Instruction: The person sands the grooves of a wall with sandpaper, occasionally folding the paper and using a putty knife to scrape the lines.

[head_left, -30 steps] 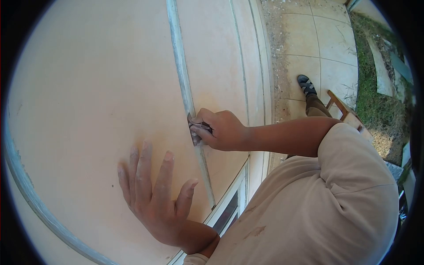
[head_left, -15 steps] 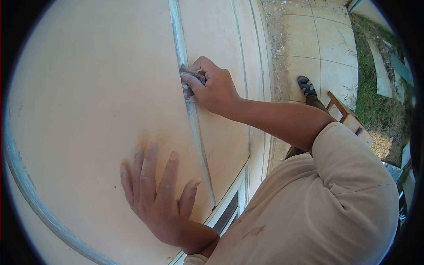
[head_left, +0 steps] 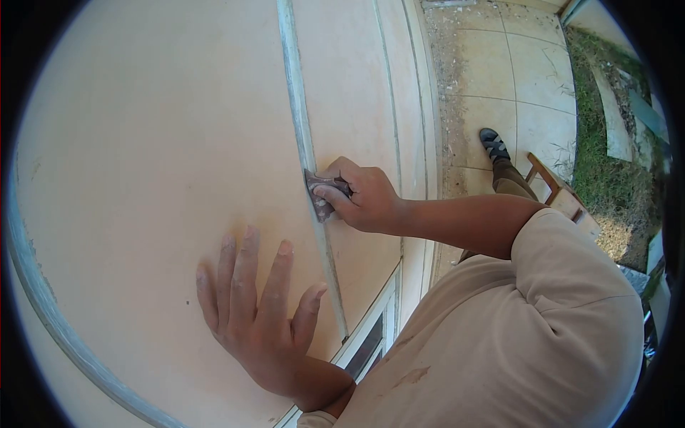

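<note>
In the head view my right hand is closed around a folded piece of dark sandpaper. The sandpaper presses against a narrow blue-grey strip that runs down the pale wall. Dust whitens the thumb and fingertips. Lower down, my left hand lies against the wall with its fingers spread, left of the strip and holding nothing. The back of the left hand faces me, so its palm is hidden.
A louvred window frame sits below the strip. A curved blue-grey band borders the wall at left. On the right are floor tiles, a wooden stool, grass and loose boards.
My right hand has slid down along the strip with the sandpaper, towards the window. My left hand has stayed in nearly the same place on the wall.
</note>
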### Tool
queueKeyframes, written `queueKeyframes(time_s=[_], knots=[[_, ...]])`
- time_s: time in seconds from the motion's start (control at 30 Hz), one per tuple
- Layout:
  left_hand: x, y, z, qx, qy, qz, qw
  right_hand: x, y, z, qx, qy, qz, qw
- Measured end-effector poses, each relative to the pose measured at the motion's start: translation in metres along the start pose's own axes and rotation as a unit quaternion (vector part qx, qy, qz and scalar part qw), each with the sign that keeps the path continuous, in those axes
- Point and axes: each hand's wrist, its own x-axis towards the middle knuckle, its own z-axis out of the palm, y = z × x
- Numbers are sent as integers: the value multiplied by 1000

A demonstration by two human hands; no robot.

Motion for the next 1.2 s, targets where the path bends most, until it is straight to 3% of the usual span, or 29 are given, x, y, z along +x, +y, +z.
queueKeyframes(time_s=[0.07,0.17,0.2,0.27,0.3,0.33,0.4,0.43,0.53,0.6,0.7,0.73,0.8,0.87,0.9,0.93,1.03,1.17,1.2], knots=[[-1,0,1,8,-10,-5,1000,40,-9,-5,92,120,45,988],[-3,-2,1,1,12,0,1000,78,-25,-12,28,177,25,984],[-3,-1,1,-1,10,2,1000,69,-24,-10,28,178,23,983],[-1,0,1,-2,9,1,1000,27,-13,0,61,53,30,996],[0,2,2,-6,23,-7,1000,15,-11,0,-58,54,-77,994],[1,2,3,-11,36,-16,999,20,-6,0,-58,52,-79,994],[0,1,1,-5,17,-8,1000,52,-22,-10,112,90,53,988],[-1,1,0,2,-1,3,1000,86,-15,-12,186,158,43,969],[0,2,3,-9,37,-13,999,102,-26,-17,87,209,17,974],[-1,0,2,-30,44,-13,998,51,-12,-3,111,114,31,987],[2,2,1,-35,46,-13,998,-26,-10,-12,-43,-128,-28,990],[3,2,1,-23,45,-11,999,-32,-8,-20,-43,-127,-31,990],[3,2,3,-17,54,-13,998,-32,-18,-41,41,-202,143,968],[5,5,2,-17,69,-25,997,-18,-15,-67,130,-123,224,958],[6,5,0,-20,66,-19,997,-8,-16,-81,83,-91,186,975],[7,5,0,-23,64,-13,998,0,-21,-93,158,-72,192,966],[8,4,5,-51,120,-12,991,6,-58,-134,48,-89,229,968],[3,27,28,-91,202,-58,973,-7,-78,-160,117,-124,192,966],[1,43,42,-251,261,-88,928,-12,-81,-163,150,-131,191,961]])
